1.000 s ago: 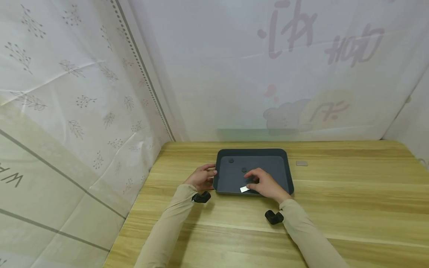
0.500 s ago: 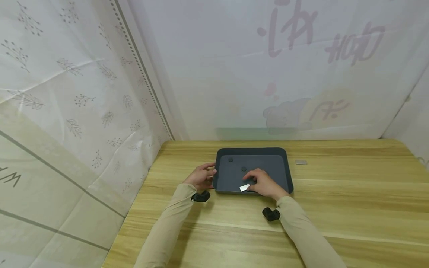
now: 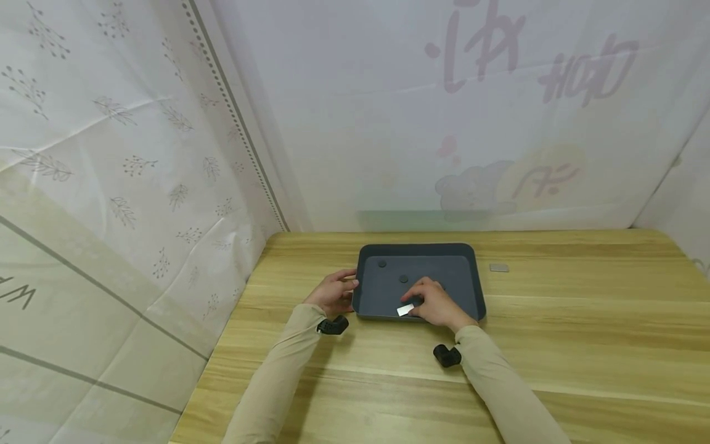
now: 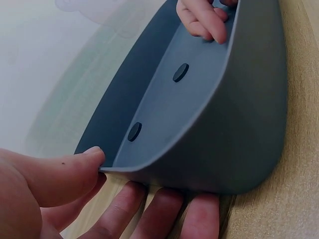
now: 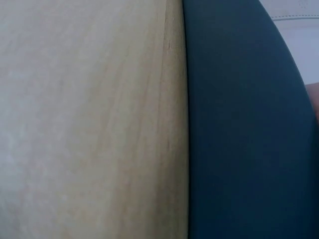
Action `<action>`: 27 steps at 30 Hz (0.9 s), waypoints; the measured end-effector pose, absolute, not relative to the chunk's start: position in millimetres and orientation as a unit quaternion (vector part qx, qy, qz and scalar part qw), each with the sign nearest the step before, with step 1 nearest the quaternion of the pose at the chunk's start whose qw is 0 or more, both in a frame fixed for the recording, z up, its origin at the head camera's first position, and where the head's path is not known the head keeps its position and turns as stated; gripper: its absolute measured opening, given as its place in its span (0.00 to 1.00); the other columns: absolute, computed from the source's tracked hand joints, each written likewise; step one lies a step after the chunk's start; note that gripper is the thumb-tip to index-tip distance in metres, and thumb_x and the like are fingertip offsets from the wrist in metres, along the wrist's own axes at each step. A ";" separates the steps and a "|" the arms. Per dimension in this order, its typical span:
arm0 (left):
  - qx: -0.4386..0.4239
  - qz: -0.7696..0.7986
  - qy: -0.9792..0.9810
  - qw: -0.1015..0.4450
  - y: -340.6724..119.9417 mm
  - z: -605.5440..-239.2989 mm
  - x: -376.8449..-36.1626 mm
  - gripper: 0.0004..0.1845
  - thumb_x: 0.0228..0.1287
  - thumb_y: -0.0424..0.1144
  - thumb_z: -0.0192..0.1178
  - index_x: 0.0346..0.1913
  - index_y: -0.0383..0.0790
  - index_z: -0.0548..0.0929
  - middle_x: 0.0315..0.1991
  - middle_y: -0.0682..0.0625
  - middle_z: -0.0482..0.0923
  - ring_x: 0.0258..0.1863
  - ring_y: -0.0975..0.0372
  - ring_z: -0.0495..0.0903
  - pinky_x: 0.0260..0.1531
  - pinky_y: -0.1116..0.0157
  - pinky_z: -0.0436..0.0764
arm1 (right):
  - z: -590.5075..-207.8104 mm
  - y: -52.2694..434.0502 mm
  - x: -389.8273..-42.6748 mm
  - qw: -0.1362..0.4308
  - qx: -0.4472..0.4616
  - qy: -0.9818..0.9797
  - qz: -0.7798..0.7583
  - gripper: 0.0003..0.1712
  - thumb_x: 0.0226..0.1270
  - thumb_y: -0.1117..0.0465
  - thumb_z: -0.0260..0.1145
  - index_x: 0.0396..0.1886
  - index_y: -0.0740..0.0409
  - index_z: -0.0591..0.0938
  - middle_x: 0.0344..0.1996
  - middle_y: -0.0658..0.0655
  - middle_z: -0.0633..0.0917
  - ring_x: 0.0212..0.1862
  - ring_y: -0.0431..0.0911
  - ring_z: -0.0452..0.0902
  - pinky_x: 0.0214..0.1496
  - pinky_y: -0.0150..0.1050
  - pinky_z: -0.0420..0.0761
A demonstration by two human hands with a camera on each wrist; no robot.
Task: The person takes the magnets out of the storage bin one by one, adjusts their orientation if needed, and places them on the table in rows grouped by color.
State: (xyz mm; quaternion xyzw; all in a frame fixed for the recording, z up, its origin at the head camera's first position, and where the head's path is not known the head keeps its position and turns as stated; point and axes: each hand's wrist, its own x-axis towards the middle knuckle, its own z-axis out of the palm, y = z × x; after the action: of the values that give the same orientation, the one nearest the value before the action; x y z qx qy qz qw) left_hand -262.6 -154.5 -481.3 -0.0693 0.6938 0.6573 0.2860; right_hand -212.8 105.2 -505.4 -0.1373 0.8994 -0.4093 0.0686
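A dark grey-blue rectangular tray lies on the wooden table. At its left side my left hand grips it: in the left wrist view the thumb lies over the rim and the fingers are against the outer wall and underside. My right hand is over the tray's near part and pinches a small shiny white rectangular plate between thumb and finger. Two small dark round discs sit apart on the tray floor. The right wrist view shows mainly the tray's outer wall, not the fingers.
A small grey rectangular plate lies on the table to the right of the tray. Behind the table hangs a pale printed cloth. Another patterned cloth borders the table's left side.
My right wrist has shifted slightly left and away from me, with the white plate still pinched. The left hand keeps its grip on the tray's side.
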 end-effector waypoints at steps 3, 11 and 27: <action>-0.069 0.659 0.692 0.286 -154.1 -481.7 -263.1 0.27 0.74 0.34 0.49 0.73 0.47 0.62 0.65 0.39 0.69 0.37 0.59 0.77 0.39 0.57 0.79 | -504.9 104.8 -212.5 0.068 -0.135 0.902 -0.405 0.14 0.51 0.70 0.74 0.39 0.53 0.89 0.46 0.57 0.76 0.50 0.54 0.66 0.52 0.51 0.69; -0.070 0.660 0.691 0.287 -154.5 -482.2 -263.1 0.27 0.74 0.33 0.49 0.73 0.47 0.62 0.65 0.39 0.69 0.37 0.59 0.78 0.38 0.56 0.79 | -505.4 104.5 -212.0 0.064 -0.135 0.907 -0.393 0.13 0.52 0.68 0.75 0.38 0.52 0.89 0.47 0.57 0.76 0.51 0.54 0.67 0.52 0.51 0.70; -0.068 0.646 0.704 0.287 -154.6 -482.4 -263.7 0.27 0.74 0.35 0.50 0.73 0.47 0.62 0.65 0.38 0.70 0.40 0.58 0.81 0.37 0.58 0.80 | -506.7 104.3 -210.6 0.066 -0.132 0.912 -0.384 0.09 0.54 0.67 0.74 0.33 0.50 0.89 0.46 0.57 0.76 0.53 0.57 0.68 0.57 0.56 0.68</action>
State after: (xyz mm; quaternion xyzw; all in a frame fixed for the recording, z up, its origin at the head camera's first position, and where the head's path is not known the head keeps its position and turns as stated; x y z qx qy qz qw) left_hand -263.7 -154.6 -482.4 -0.0682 0.7042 0.6460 0.2867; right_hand -210.6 104.3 -506.7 -0.1317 0.9117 -0.3836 0.0656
